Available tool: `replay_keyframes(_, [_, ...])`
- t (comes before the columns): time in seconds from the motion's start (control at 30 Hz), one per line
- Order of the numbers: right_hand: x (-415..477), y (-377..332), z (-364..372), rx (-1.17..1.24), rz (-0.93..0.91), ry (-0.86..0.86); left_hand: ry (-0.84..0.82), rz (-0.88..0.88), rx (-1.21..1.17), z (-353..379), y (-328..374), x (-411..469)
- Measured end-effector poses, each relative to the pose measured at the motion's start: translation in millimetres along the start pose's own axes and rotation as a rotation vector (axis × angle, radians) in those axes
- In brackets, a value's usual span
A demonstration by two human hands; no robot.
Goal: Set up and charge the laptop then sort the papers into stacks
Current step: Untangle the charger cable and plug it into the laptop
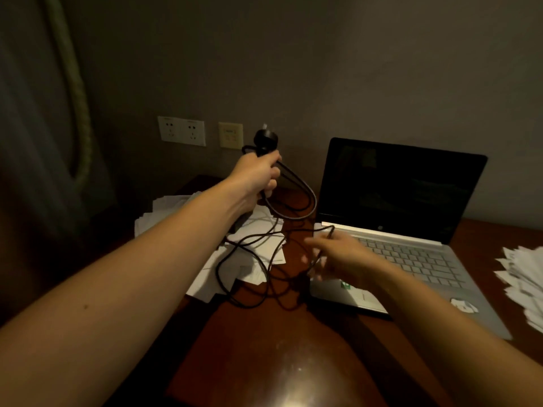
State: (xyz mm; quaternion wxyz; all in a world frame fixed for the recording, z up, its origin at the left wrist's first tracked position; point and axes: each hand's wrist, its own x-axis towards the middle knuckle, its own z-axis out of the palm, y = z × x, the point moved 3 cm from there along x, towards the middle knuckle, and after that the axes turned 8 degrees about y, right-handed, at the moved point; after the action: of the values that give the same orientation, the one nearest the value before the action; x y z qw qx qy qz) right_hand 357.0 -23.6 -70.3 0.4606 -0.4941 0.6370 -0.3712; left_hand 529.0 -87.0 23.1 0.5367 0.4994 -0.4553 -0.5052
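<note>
A silver laptop (pixel 411 254) stands open on the dark wooden desk (pixel 264 348), its screen black. My left hand (pixel 258 176) grips the black charger plug (pixel 265 140) and holds it up toward the wall, prongs upward, just right of the white wall sockets (pixel 181 131). The black charger cable (pixel 264 259) hangs from it in loops over the desk. My right hand (pixel 338 255), blurred, pinches the thin end of the cable beside the laptop's left edge. Loose white papers (pixel 235 251) lie under the cable to the left.
Another heap of white papers (pixel 526 280) lies at the desk's right edge. A beige wall plate (pixel 230 135) sits right of the sockets. A curtain with a thick rope (pixel 76 98) hangs at the left. The wall stands close behind the desk.
</note>
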Motion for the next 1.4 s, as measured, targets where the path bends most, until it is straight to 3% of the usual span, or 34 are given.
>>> replay_keyframes(0.13, [1.0, -10.0, -4.8, -0.861, -0.133, 0.186, -0.05, 0.032, 0.031, -2.2, 16.8, 3.2])
replay_keyframes(0.23, [9.7, -26.2, -11.4, -1.161, -0.168, 0.247, -0.072, 0.046, 0.099, -10.4, 22.6, 3.4])
replay_keyframes(0.3, [15.1, -33.6, -13.6, -1.115, -0.151, 0.269, -0.065, 0.076, 0.179, -20.5, 25.2, 5.9])
replay_keyframes(0.43, [22.0, -32.2, 5.7, -0.974, -0.171, -0.026, 0.016, 0.162, 0.33, -45.4, 35.6, 10.7])
replay_keyframes(0.6, [16.8, -19.1, 45.5, -1.217, -0.246, -0.236, 0.071, 0.214, 0.388, -70.4, 42.8, 12.3])
replay_keyframes(0.8, [22.4, -35.9, 54.7, -1.048, -0.355, -0.077, 0.023, 0.179, 0.322, -83.9, 30.7, 5.9])
replay_keyframes(1.03, [38.9, -41.2, 63.4, -0.919, -0.471, -0.041, 0.159, 0.055, 0.208, -105.9, 3.1, 32.1])
replay_keyframes(1.23, [81.5, -47.5, 58.3, -0.814, -0.523, 0.182, 0.331, -0.011, 0.386, -159.6, -41.6, 81.4])
replay_keyframes(1.4, [112.6, -47.5, 64.9, -0.895, -0.576, 0.16, 0.241, -0.013, 0.743, -178.9, -81.6, 122.2])
